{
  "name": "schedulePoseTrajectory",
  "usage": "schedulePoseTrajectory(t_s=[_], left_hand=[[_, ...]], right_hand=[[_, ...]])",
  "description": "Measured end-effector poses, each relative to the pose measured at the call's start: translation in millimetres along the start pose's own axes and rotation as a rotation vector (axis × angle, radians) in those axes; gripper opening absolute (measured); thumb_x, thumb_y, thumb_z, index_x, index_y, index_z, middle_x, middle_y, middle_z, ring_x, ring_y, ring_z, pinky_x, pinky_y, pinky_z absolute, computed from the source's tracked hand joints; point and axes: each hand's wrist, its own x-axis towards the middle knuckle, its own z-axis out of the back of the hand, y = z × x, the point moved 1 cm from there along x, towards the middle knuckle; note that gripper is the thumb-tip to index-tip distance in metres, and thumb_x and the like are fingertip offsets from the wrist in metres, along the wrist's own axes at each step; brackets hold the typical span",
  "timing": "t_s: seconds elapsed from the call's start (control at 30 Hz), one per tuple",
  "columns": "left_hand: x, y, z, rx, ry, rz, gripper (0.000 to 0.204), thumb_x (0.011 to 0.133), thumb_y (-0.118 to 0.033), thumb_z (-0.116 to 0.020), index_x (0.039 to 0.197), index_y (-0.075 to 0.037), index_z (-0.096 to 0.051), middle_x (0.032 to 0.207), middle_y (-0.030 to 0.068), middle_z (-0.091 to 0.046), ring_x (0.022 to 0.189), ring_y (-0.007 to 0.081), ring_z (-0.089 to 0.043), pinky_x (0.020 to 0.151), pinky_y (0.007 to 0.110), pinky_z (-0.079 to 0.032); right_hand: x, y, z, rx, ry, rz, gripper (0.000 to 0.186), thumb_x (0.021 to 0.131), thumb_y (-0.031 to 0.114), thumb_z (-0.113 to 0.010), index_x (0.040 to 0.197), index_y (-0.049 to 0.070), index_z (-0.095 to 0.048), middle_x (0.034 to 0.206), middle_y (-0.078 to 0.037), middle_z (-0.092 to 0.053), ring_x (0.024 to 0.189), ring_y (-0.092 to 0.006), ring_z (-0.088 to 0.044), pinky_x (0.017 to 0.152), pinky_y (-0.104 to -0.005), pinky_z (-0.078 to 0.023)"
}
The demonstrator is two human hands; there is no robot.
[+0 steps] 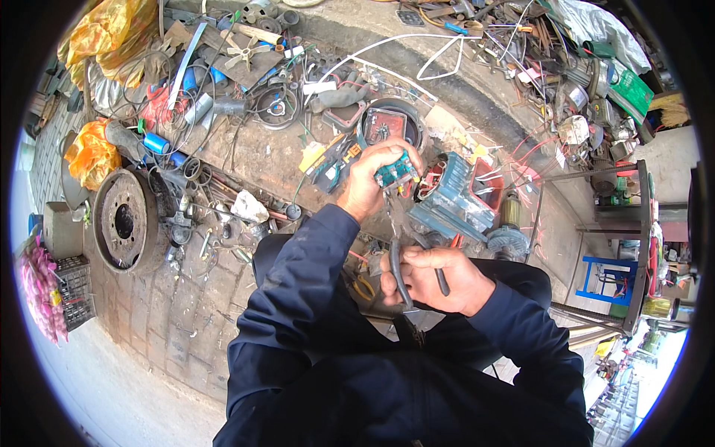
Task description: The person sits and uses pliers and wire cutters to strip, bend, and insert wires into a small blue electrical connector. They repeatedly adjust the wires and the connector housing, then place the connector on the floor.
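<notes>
My left hand (371,179) is closed around a small teal block-shaped part (395,173) that looks like a terminal block. Pliers with dark handles (397,270) sit in my right hand (445,281), fingers wrapped round them and the handles spread apart. Their jaws point up toward the underside of the teal part; whether they touch it I cannot tell. Just right of the part lies a blue-green motor housing (456,201) with a red inside and loose wires. Beyond my left hand stands a round dark casing (417,123) with a red piece in it.
A rusty wheel rim (123,220) stands at the left, near an orange plastic bag (92,155). A copper-wound rotor (511,211) is right of the housing. Yellow-handled pliers (364,287) lie between my legs. Scrap and cables cover the far ground; a metal frame (642,246) stands at right.
</notes>
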Motion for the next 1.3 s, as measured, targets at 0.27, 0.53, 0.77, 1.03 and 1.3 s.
schedulePoseTrajectory(t_s=[0.27,0.53,0.77,1.03,1.3], left_hand=[[-5,-4,-2,0.028,0.013,0.020,0.042,0.090,-0.041,-0.052,0.093,-0.001,-0.064,0.091,0.0157,-0.065,0.074,0.0202,-0.062,0.063,0.030,-0.051],[-14,4,5,0.437,0.144,0.181,0.033,0.090,-0.031,-0.058,0.086,-0.001,-0.069,0.083,0.0043,-0.067,0.079,0.0131,-0.061,0.075,0.029,-0.047],[4,35,13,1.102,-0.332,0.336,0.034,0.089,-0.030,-0.056,0.099,0.000,-0.071,0.089,0.0161,-0.072,0.086,0.0274,-0.068,0.082,0.037,-0.049],[6,11,23,-0.036,-0.410,0.345,0.025,0.095,-0.026,-0.053,0.099,-0.004,-0.065,0.092,0.0061,-0.069,0.078,0.0186,-0.064,0.062,0.033,-0.047],[8,4,21,-0.075,-0.252,0.204,0.031,0.092,-0.032,-0.054,0.095,-0.003,-0.064,0.087,0.0093,-0.067,0.073,0.0176,-0.063,0.058,0.028,-0.046]], right_hand=[[3,-1,3,0.151,0.197,-0.131,0.039,0.101,0.038,-0.054,0.121,0.004,-0.053,0.098,-0.010,-0.058,0.077,-0.0239,-0.056,0.069,-0.0412,-0.048],[0,-11,21,-0.277,-0.192,-0.067,0.019,0.104,0.022,-0.055,0.111,0.004,-0.057,0.084,-0.008,-0.059,0.065,-0.0182,-0.057,0.054,-0.0346,-0.048],[-10,42,42,-2.081,-0.785,0.315,0.030,0.085,0.013,-0.063,0.106,-0.005,-0.051,0.097,-0.029,-0.065,0.087,-0.0495,-0.066,0.076,-0.0555,-0.053],[-10,56,31,-0.767,-0.297,0.030,0.028,0.098,0.022,-0.063,0.114,-0.001,-0.061,0.098,-0.013,-0.070,0.085,-0.0234,-0.070,0.074,-0.0365,-0.055],[-4,48,23,-0.338,-0.069,0.037,0.041,0.102,0.028,-0.056,0.127,-0.005,-0.059,0.106,-0.017,-0.070,0.094,-0.0269,-0.070,0.087,-0.0394,-0.055]])
